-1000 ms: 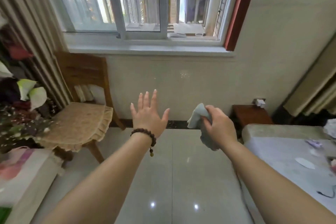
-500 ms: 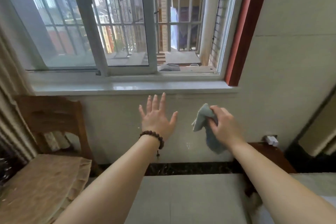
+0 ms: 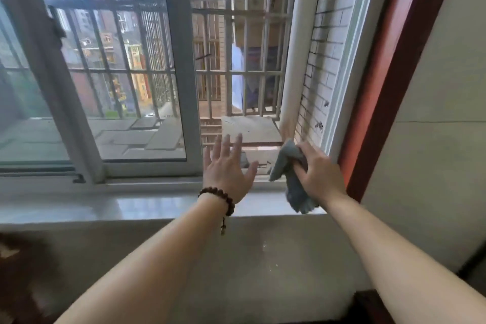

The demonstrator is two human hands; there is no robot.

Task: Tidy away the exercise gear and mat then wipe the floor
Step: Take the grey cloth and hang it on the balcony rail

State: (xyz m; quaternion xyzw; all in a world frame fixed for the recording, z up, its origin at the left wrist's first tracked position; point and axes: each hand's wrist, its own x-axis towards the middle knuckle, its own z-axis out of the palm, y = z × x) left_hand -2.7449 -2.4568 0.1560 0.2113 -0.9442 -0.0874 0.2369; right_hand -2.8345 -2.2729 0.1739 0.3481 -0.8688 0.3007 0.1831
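The person stands at the window with both arms stretched out over the sill. The right hand [image 3: 319, 173] has its fingers curled round a grey cloth [image 3: 288, 166], bunched in the grip so that one end sticks up past the knuckles and the other hangs down in front of the windowsill [image 3: 131, 205]. That hand is close to the right edge of the window frame [image 3: 344, 81], next to the red trim [image 3: 389, 81]. The left hand [image 3: 227, 168] is held up beside it, palm away, fingers straight and spread, holding nothing; a dark beaded bracelet [image 3: 219, 198] circles its wrist. The sliding pane [image 3: 118, 87] stands to the left, leaving the right part of the window open onto metal bars [image 3: 263, 60] and a white pipe [image 3: 297, 60] outside.
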